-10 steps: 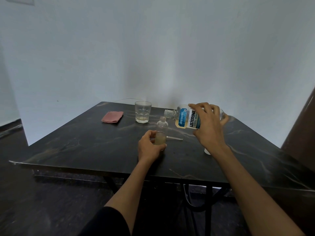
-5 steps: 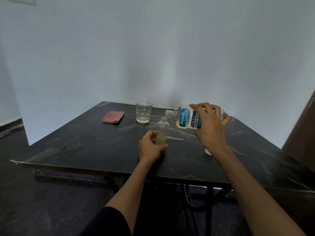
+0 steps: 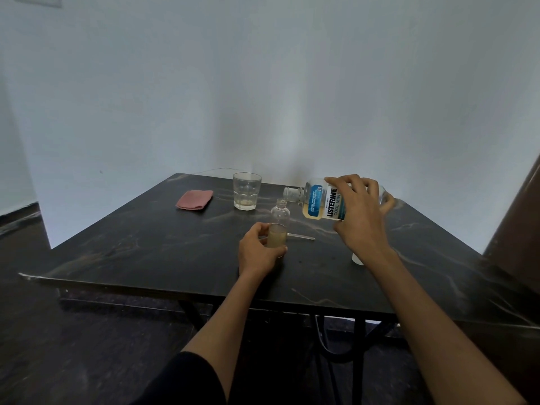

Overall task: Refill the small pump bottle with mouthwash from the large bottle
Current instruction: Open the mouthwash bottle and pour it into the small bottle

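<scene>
Small bottle (image 3: pixel 279 226) roughly half full, left hand (image 3: pixel 257 252) gripping it; right hand (image 3: pixel 361 217) grasps tipped large bottle (image 3: pixel 317 201); more pouring likely, pump unfitted.

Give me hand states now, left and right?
Left hand: fingers gripping the small bottle, upright on the table.
Right hand: fingers gripping the tilted large bottle.

two bottles (image 3: pixel 279 220) (image 3: pixel 320 201), one glass (image 3: pixel 246 190), one cloth (image 3: pixel 194 199)
</scene>
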